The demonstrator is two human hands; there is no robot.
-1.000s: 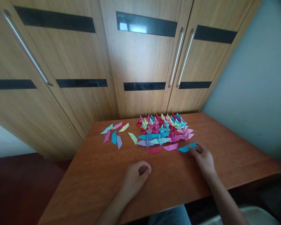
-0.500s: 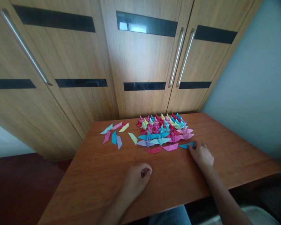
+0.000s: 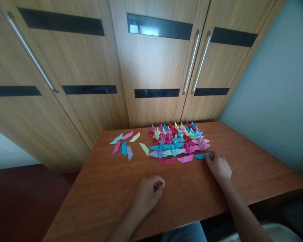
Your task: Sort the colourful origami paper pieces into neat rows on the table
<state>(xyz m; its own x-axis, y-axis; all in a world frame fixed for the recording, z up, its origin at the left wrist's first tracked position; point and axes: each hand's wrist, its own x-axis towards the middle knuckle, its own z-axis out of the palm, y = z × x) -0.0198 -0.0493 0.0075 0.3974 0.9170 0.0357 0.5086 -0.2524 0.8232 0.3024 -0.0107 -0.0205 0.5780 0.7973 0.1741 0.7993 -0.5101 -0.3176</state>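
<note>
My right hand (image 3: 220,167) has its fingertips closed on the right end of a blue folded paper piece (image 3: 200,156), which lies flat on the table. To its left, in the same row, are a pink folded piece (image 3: 185,158) and a red folded piece (image 3: 167,162). Behind that row stand several origami cranes (image 3: 175,150) in blue, purple, pink, red, yellow and turquoise, set close together. My left hand (image 3: 150,192) rests on the table nearer to me, fingers curled into a loose fist, with nothing visible in it.
Several flat folded paper pieces (image 3: 124,148) lie scattered on the left of the wooden table (image 3: 103,195), with a pale yellow one (image 3: 144,149) closer to the cranes. A wooden wardrobe (image 3: 154,64) stands behind the table, and a pale wall (image 3: 272,87) rises on the right.
Almost nothing differs. The whole view has shifted slightly; both hands keep their places, and the right fingers remain at the end of the blue folded paper piece.
</note>
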